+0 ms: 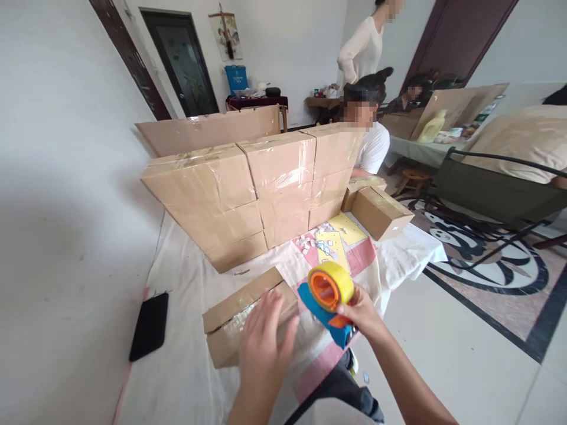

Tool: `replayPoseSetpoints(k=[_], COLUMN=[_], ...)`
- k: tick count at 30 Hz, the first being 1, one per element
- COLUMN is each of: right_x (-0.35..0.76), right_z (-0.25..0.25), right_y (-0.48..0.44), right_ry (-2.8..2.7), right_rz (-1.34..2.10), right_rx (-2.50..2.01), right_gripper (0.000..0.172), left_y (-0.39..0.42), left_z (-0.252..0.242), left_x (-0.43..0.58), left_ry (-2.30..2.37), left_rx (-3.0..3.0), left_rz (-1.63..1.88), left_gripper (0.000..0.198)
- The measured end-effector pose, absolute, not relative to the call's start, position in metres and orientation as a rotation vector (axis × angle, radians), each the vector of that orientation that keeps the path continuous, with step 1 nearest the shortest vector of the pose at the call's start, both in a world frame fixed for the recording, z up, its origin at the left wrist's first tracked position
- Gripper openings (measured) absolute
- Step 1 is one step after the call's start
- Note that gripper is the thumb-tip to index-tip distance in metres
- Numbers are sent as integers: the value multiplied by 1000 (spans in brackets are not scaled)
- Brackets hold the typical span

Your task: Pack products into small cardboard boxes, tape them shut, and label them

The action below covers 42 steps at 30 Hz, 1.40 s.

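Observation:
A tape dispenser (pixel 316 304) with a blue body, orange hub and yellow tape roll is in my right hand (pixel 363 310), raised over the table's near edge. My left hand (pixel 268 339), fingers spread, is over the near side of a small cardboard box (pixel 241 310); whether it touches the box is unclear. Shiny tape shows along the seam of that box. Behind it, several cardboard boxes (pixel 283 183) stand stacked as a wall.
Yellow sheets (pixel 333 245) with small pale pieces lie right of the stack, near another box (pixel 381 209). A black phone-like slab (pixel 150 326) is at the left. A person in white (pixel 374 147) sits behind the boxes. A folding chair (pixel 509 177) stands right.

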State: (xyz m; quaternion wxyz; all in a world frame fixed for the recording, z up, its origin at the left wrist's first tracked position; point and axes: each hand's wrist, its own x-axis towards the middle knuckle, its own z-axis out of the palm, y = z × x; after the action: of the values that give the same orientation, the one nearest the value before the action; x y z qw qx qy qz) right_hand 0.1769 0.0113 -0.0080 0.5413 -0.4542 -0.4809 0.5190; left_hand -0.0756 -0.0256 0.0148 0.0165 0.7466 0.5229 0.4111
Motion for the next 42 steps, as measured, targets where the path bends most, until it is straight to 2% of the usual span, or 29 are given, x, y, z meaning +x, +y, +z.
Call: replayPoseSetpoints(k=[3,7,11,17,20,24,27,31,35,42], right_x=[162,166,170,144,137,133,128,131,143,159], right_z=[4,27,38,23,14,9,10,18,23,23], right_y=[-19,-23,-11,-7,1,16,22,24,26,35], right_ry=[-1217,-1484,-1540,-1319,-1226,-1321,-1417,-1224,-1125,-1463], right_rz=[1245,1102,849,655,683,827,956,1013,712,322], right_rx=[-1007,-981,-948,-970,-968,-945,-914,-902,-987,-864], right_gripper=[55,53,46,39,47,68,68,66,59,52], left_y=[-26,-21,-23,-36,-35,-30,-29,-33,-36,-42], left_z=[20,6,-11,-19,-19,-23,-28,-27,-9,19], left_x=[-40,-16,-5,5,1,-7,-2,13,22,18], left_ry=[1266,1032,1046,1249,1374,1224,1256,1410,1466,1376], left_rx=[2194,2055,1860,1519,1518,1657,1513,1542,1710,1690], left_rz=[1163,1056,1047,1253,1284,1202,1243,1370,1357,1489], left_gripper=[72,65,66,59,50,39,44,45,40,55])
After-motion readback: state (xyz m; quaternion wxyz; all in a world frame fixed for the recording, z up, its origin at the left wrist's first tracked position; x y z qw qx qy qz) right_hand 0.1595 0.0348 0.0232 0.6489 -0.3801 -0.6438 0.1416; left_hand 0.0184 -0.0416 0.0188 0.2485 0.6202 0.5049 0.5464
